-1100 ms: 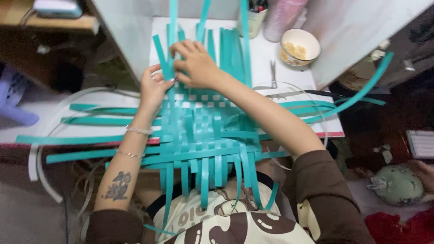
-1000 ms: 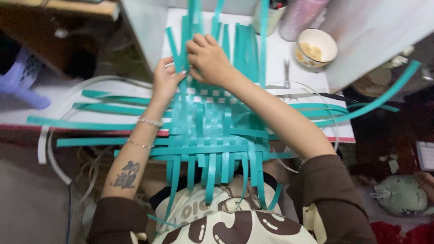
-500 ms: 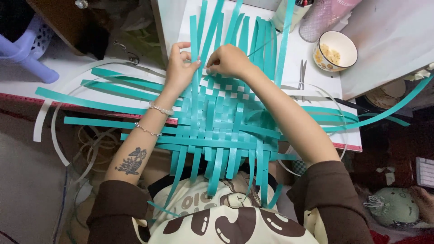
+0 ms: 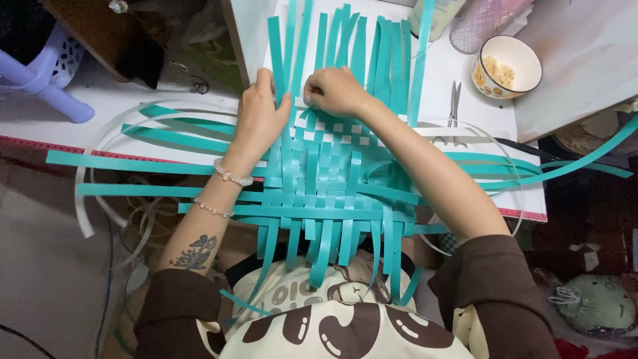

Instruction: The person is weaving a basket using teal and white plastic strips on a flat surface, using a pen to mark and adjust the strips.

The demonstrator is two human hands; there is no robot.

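Head camera, steeply downward, close over table (image 4: pixel 166 100)
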